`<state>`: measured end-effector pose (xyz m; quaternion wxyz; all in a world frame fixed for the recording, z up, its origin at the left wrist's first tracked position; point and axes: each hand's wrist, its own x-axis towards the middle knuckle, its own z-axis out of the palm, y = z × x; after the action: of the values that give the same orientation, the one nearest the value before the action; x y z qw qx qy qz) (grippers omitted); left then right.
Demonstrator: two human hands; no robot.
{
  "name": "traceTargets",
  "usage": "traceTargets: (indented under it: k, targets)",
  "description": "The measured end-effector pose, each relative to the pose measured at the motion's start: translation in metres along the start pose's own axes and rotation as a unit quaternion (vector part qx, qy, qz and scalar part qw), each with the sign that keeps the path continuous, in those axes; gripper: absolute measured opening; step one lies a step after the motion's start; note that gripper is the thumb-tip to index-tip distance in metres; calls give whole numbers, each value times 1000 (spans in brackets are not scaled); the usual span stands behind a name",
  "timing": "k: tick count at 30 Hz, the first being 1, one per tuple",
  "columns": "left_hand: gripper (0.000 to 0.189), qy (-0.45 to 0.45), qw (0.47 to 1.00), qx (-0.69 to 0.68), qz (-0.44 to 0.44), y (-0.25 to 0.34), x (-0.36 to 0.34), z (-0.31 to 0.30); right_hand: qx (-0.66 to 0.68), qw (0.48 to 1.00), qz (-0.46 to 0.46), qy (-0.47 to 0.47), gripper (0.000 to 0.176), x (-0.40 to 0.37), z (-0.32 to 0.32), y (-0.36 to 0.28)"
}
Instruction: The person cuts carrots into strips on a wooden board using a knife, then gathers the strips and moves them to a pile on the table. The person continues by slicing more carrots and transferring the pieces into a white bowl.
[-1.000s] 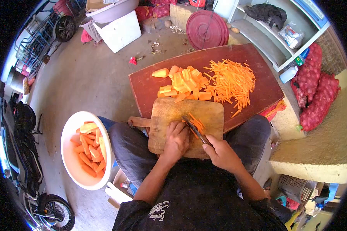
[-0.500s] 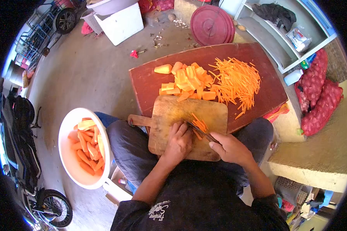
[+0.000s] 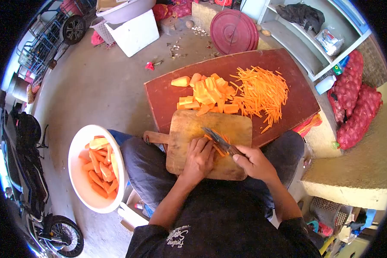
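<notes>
My right hand (image 3: 257, 164) is closed round the handle of a knife (image 3: 219, 140), whose dark blade slants up and left over the wooden cutting board (image 3: 180, 129). Beside the blade, my left hand (image 3: 199, 158) presses down with bent fingers on a piece of carrot, mostly hidden beneath them. Thin carrot strips (image 3: 220, 151) lie on the board around the knife. The board rests across my lap and against a dark red table (image 3: 163, 92). Just beyond it are carrot chunks (image 3: 208, 90) and, to their right, a heap of carrot sticks (image 3: 262, 92).
At my left stands a white tub (image 3: 75, 180) holding peeled carrots (image 3: 101, 167). A motorcycle (image 3: 28, 172) is at the far left. Behind the table are a round red lid (image 3: 234, 32) and a white box (image 3: 135, 36). Red net sacks (image 3: 357, 112) lie at right beside a shelf (image 3: 288, 38).
The knife blade has lifted and tilted, showing more of its flat side above the carrot strips. My left hand keeps nearly the same place. The view has shifted slightly.
</notes>
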<state>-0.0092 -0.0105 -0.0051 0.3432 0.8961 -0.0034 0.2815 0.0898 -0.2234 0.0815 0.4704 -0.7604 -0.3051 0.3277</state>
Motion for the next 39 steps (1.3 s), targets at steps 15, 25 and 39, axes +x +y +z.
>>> traceTargets:
  k: [15, 25, 39]
  targets:
    - [29, -56, 997, 51, 15, 0, -3, 0, -139, 987, -81, 11, 32, 19, 15, -2]
    - [22, 39, 999, -27, 7, -2, 1, -1, 57, 994, 77, 44, 36, 0, -1, -6]
    - [10, 97, 987, -83, -93, -4, -1, -4, 18, 994, 100, 47, 30, 25, -58, 31]
